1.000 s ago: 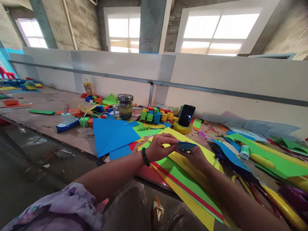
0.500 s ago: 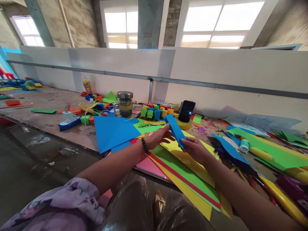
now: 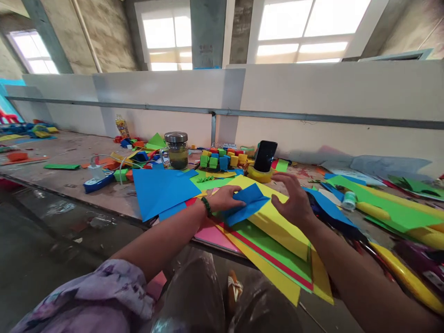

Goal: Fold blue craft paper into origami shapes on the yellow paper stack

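A creased piece of blue paper is in my left hand, its thumb on top and the other fingers partly hidden. The paper lies partly unfolded, with a fold line across it. To its right, my right hand hovers apart from the paper, fingers spread and curved, holding nothing. Under both hands is a stack of coloured sheets, with a yellow sheet on top and green, red and pink edges showing. A large blue sheet lies left of my left wrist.
Behind the sheets stand a lidded glass mug, a cluster of small folded paper cubes and a phone propped on a yellow tape roll. A power strip sits left. A small white-green bottle and more paper lie right.
The narrow folded blue strip is now opened out wider and lower, in my left hand alone. My right hand has let go of it and moved right, its fingers spreading.
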Available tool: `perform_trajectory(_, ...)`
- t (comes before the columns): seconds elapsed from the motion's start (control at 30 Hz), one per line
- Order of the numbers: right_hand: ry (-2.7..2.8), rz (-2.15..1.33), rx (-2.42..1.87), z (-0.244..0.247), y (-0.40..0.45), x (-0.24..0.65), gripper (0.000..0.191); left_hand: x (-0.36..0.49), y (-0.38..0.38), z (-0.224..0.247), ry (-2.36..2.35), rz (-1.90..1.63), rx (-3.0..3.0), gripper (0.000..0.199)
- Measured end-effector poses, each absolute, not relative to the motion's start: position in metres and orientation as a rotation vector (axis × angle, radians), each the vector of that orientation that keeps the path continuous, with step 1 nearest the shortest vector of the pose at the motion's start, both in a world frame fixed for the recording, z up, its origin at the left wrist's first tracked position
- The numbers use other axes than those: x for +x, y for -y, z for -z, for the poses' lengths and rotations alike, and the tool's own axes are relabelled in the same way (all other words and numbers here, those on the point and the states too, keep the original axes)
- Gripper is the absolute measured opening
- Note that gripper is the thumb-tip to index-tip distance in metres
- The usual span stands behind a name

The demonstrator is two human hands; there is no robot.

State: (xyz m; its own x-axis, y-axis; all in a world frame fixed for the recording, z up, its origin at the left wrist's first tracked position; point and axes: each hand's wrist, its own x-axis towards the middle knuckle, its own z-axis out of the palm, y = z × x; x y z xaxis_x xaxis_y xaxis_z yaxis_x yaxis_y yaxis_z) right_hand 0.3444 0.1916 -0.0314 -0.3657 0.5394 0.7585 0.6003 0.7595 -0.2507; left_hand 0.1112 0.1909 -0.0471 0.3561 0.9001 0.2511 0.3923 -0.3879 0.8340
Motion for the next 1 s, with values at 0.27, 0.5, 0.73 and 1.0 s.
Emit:
perform_trajectory(0.27, 2.623, 0.13, -0.616, 0.035, -0.187, 0.337, 0.022, 0.108, -0.183, 0.048, -1.408, -0.614, 2.434, 0.082)
perform_trajectory(0.5, 2.717, 0.006, -0.819, 0.038, -0.183, 0.334, 0.017, 0.119, -0.161, 0.037, -1.439, -0.389, 2.939, 0.067)
perform_trajectory(0.73, 2.733, -0.089, -0.989, 0.044, -0.187, 0.337, 0.019, 0.115, -0.162, 0.04, -1.367, -0.217, 2.821, 0.031)
perform_trajectory(1.0, 2.721, 0.125, -0.798, 0.042, -0.188, 0.34, 0.041, 0.094, -0.201, 0.053, -1.498, -0.741, 2.307, 0.048)
